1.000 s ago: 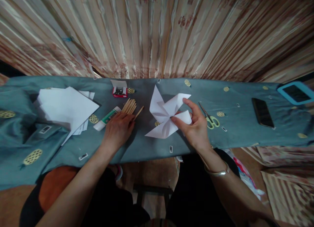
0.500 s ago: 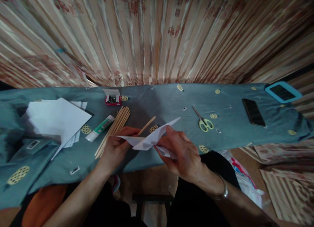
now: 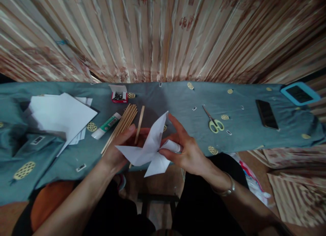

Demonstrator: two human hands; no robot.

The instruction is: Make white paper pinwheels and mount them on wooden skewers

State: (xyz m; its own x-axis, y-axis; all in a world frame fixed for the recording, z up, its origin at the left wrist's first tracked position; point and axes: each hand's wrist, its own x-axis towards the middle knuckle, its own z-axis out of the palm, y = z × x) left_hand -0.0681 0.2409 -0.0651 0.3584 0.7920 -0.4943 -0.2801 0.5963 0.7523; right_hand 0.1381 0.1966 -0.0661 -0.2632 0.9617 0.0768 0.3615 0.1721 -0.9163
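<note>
A white paper pinwheel with pointed, curled blades is between my hands, above the table's front edge. My right hand pinches it near the centre from the right, thumb in front, with the index finger stretched to the tip of the upper blade. My left hand is closed around a thin wooden stick, which stands steeply behind the pinwheel. Some left fingers are hidden by the paper. Whether stick and pinwheel are joined I cannot tell.
Left of my hands lie several wooden sticks, a glue stick, a red box of small metal pieces and a pile of white paper. On the right are scissors, a phone and a blue-framed device.
The pinwheel has turned so its blades face me more fully. The wooden stick in my left hand has swung from slanted to nearly upright. My right index finger has straightened along the upper blade.
</note>
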